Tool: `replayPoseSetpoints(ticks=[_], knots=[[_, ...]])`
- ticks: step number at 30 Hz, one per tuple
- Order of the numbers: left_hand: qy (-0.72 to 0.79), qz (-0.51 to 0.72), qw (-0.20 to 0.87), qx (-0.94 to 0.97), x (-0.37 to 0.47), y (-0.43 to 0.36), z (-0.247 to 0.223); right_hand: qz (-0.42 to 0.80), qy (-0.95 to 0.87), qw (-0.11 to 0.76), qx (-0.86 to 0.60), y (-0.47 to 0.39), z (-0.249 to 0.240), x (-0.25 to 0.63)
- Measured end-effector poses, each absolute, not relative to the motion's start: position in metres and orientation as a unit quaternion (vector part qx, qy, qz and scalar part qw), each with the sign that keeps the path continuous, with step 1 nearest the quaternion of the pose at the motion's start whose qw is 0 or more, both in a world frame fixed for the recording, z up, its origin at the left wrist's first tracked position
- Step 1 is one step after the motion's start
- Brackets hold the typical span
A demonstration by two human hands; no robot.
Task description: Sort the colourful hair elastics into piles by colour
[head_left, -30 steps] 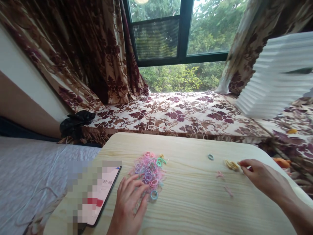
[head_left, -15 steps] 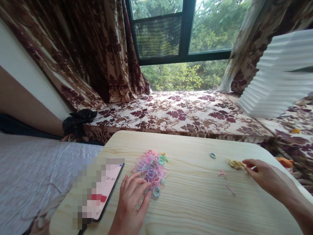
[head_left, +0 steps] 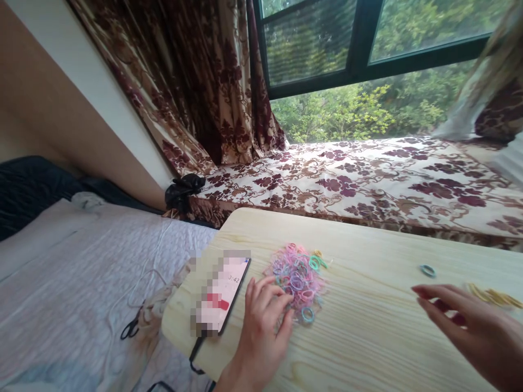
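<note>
A heap of small coloured hair ties (head_left: 300,280), mostly pink and purple, lies on the wooden table. My left hand (head_left: 265,318) touches its near left side with fingers stretched out and apart, holding nothing I can see. A blue hair tie (head_left: 308,314) sits at the heap's near edge, and a green hair tie (head_left: 314,263) at its far right. On the right, my right hand (head_left: 461,321) hovers open, thumb and fingers apart. Just beyond it are several yellow hair ties (head_left: 496,295) in a cluster. One grey-blue hair tie (head_left: 427,270) lies alone farther back.
The light wooden table (head_left: 368,239) has rounded corners. A phone (head_left: 223,299) with a partly blurred screen lies at its left side, a black strap beside it. Left of the table is a bed (head_left: 93,261) with a white cable. Behind runs a flower-patterned window seat (head_left: 347,174).
The view has swung left. My right hand has let go of the yellow hair ties and come leftward, away from them. My left hand stays by the heap.
</note>
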State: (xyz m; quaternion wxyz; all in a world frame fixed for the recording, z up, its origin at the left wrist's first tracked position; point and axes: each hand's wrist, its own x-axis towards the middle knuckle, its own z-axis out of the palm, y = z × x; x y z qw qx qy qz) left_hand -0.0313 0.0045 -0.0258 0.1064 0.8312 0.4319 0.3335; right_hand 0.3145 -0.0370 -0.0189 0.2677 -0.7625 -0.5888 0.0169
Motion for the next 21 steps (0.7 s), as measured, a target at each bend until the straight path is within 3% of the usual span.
replayPoseSetpoints(ticks=[3,7,21], knots=[[0.433,0.338,0.109,0.828,-0.033,0.004,-0.027,0.102,-0.675,0.267,-0.680,-0.013,-0.005,0.257],[0.435,0.347,0.109,0.824,-0.039,0.003,-0.028,0.112,-0.707,0.243,-0.655,0.028,-0.002,0.219],[0.444,0.359,0.105,0.814,-0.052,0.003,-0.032,0.098,-0.709,0.176,-0.675,0.077,-0.016,0.205]])
